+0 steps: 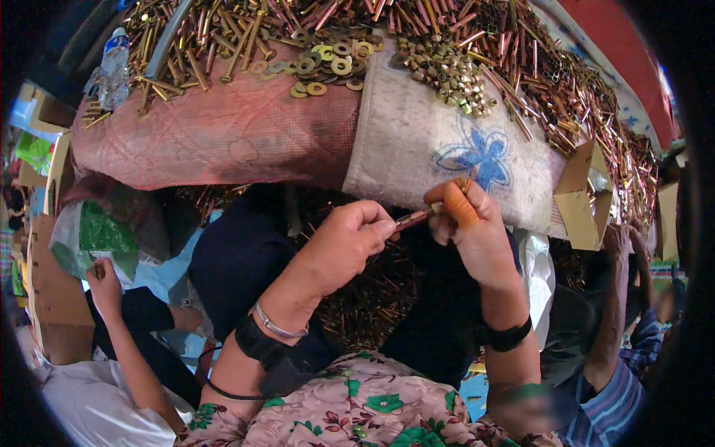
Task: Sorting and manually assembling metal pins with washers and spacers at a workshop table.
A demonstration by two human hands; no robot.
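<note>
A slim, coppery metal bolt (412, 220) spans the gap between my two hands, just in front of the padded edge. My left hand (350, 238) pinches one end of it between thumb and fingers. At the other end, my right hand (475, 227) is closed, its fingertips curled around the tip; an orange cover wraps one finger. A small brassy bit shows at the top of this hand, too little of it to name. Beyond my hands lie a heap of small brass nuts (450, 78), flat round washers (340, 65) and loose long bolts (249, 41).
A red cloth pad (223, 141) and a white pad (395, 112) with a blue flower form the work surface. A plastic bottle (115, 71) stands at far left, a cardboard box (585, 197) at right. Co-workers sit on both sides; more metal pieces (372, 298) lie below.
</note>
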